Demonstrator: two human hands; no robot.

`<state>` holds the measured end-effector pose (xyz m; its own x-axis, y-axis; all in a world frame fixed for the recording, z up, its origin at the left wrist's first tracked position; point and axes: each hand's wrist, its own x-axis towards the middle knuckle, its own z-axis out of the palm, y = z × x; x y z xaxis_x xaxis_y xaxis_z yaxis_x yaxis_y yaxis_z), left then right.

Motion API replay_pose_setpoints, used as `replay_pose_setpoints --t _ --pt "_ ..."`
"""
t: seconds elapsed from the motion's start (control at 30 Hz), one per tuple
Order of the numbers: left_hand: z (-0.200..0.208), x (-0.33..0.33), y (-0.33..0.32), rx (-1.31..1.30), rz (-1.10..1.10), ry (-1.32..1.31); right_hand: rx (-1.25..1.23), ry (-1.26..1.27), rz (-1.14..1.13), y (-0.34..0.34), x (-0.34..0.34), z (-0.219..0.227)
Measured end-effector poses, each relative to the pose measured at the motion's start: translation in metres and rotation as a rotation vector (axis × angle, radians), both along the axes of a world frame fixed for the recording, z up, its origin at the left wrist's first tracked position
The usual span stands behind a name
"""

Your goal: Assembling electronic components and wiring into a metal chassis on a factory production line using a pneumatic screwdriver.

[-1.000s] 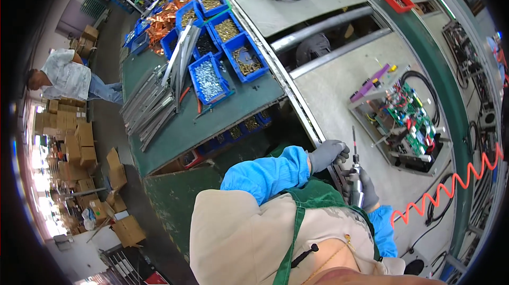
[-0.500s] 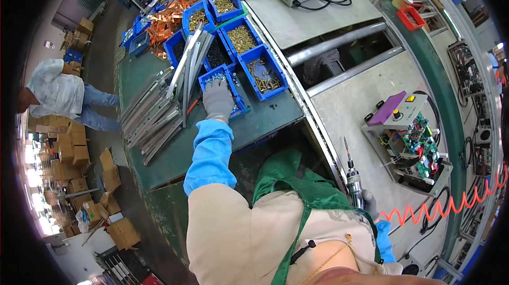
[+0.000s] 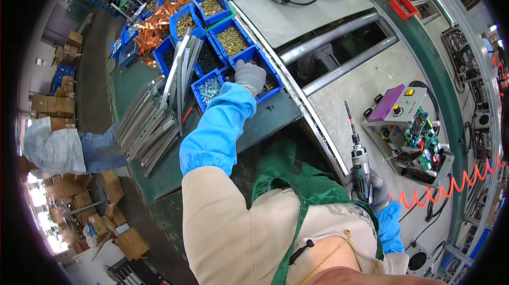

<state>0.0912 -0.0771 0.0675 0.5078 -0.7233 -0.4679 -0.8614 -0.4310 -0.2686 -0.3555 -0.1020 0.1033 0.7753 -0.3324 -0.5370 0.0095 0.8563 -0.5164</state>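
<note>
My left hand [image 3: 250,77], in a grey glove, reaches over a blue bin [image 3: 270,95] that holds brass-coloured screws. Its fingers look curled inward, and the glove hides whatever they hold. Just left of that hand is a smaller blue bin [image 3: 195,95] with small silver hardware. My right hand [image 3: 379,189], also gloved, wraps round the body of a power screwdriver [image 3: 360,165] at the front edge of the pale bench. The long bit of the screwdriver points away from me, clear of any workpiece.
Long grey metal strips [image 3: 151,131] lie piled left of the bins, some leaning over them. Behind are copper pieces [image 3: 154,27]. An open unit with a purple panel [image 3: 386,105] and circuit boards stands right, beside a red coiled hose [image 3: 450,187]. A person [image 3: 58,147] is at far left.
My left hand has left the bin of silver hardware and moved right to the bin of brass-coloured screws. The screwdriver in my right hand has risen slightly in the picture.
</note>
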Motion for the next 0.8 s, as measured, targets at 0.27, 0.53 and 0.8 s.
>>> replay_pose_setpoints --t 0.27,0.53,0.8 --pt "-0.003 0.004 0.021 -0.156 -0.004 0.041 -0.208 0.051 0.116 -0.005 0.004 0.009" --pt "-0.005 0.001 0.013 -0.144 -0.062 0.099 -0.224 0.163 0.169 -0.003 0.02 0.023" --pt "0.012 -0.072 0.023 -0.914 0.475 1.393 -0.335 0.144 0.296 -0.007 0.018 0.03"
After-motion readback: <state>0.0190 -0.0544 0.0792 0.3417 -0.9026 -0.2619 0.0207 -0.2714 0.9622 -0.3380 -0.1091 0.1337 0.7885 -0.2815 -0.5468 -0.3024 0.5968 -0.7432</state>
